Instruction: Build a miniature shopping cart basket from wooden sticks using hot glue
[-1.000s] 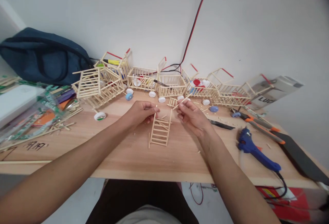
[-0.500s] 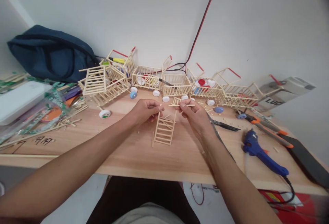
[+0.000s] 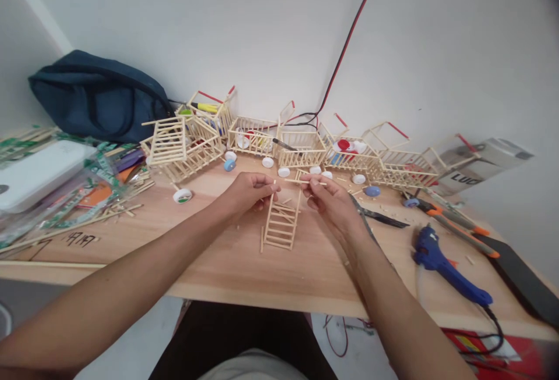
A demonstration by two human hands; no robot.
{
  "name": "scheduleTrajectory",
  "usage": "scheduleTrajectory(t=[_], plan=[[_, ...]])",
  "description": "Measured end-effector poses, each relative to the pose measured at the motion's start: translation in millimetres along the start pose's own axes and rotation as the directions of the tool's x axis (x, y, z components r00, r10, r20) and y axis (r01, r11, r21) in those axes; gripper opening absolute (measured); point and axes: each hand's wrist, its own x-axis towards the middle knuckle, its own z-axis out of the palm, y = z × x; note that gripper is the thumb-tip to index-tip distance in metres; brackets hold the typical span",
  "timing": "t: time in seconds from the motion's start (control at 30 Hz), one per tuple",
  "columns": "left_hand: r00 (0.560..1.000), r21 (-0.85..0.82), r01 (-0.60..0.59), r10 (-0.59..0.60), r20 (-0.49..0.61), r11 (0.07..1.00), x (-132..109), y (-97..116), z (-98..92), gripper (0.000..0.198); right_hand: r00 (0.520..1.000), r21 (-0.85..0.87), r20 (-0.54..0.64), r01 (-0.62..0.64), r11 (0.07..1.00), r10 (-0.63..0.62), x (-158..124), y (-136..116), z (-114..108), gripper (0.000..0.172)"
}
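Note:
A small ladder-like frame of thin wooden sticks (image 3: 282, 231) lies on the table in front of me. My left hand (image 3: 252, 192) pinches the far end of its left rail. Between thumb and fingers, my right hand (image 3: 325, 194) grips a short wooden stick (image 3: 290, 180), held crosswise near the far end of the right rail. Whether that stick touches the rail, I cannot tell. Another short stick (image 3: 262, 239) lies beside the frame's near left corner. Some loose stick pieces rest on the frame's rungs.
Several stick-built carts (image 3: 301, 146) with bottle-cap wheels line the wall. At right are a blue glue gun (image 3: 449, 266) and orange-handled pliers (image 3: 465, 228). A white box (image 3: 48, 170) and plastic wrappers lie at left, before a dark blue bag (image 3: 100, 98).
My right hand has brought its short stick slightly left, toward the frame's far end. The left hand keeps its pinch on the rail. The camera view has shifted a little.

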Motion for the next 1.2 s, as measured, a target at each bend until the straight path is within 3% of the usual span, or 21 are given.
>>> scheduleTrajectory(t=[0.27,0.47,0.6,0.8,0.9,1.0,1.1,1.2], plan=[[1.000,-0.006,-0.009,0.009,0.010,1.000,-3,4,0.9,0.019,0.995,-0.181,-0.056,0.070,0.981,-0.082,-5,0,0,0.030],[0.999,0.035,0.041,-0.040,-0.027,0.999,2,-2,-5.0,0.011,0.991,-0.017,-0.136,0.006,1.000,-0.009,0,-8,-12,0.037],[0.999,0.088,-0.024,0.026,-0.024,0.996,4,-5,-6.4,0.012,0.993,0.077,-0.100,-0.048,0.996,0.055,2,-8,-14,0.038],[0.996,0.361,-0.073,0.083,-0.013,0.930,5,-10,-11.2,0.009,0.993,0.039,0.021,-0.116,0.992,0.115,-4,-2,-1,0.036],[0.989,0.499,-0.126,0.147,-0.003,0.858,6,-12,-15.0,0.018,0.989,0.039,0.055,-0.138,0.990,0.135,-5,1,1,0.035],[0.964,0.593,-0.167,0.257,-0.070,0.788,2,-7,-13.3,0.032,0.988,0.083,0.050,-0.150,0.985,0.146,-4,4,2,0.032],[0.924,0.453,-0.284,0.368,-0.105,0.845,-2,0,-5.9,0.034,0.986,0.148,0.054,-0.162,0.976,0.155,-4,5,4,0.030],[0.943,0.161,-0.312,0.326,-0.066,0.936,-3,2,1.6,0.036,0.983,0.169,0.104,-0.168,0.971,0.152,-4,7,8,0.030]])
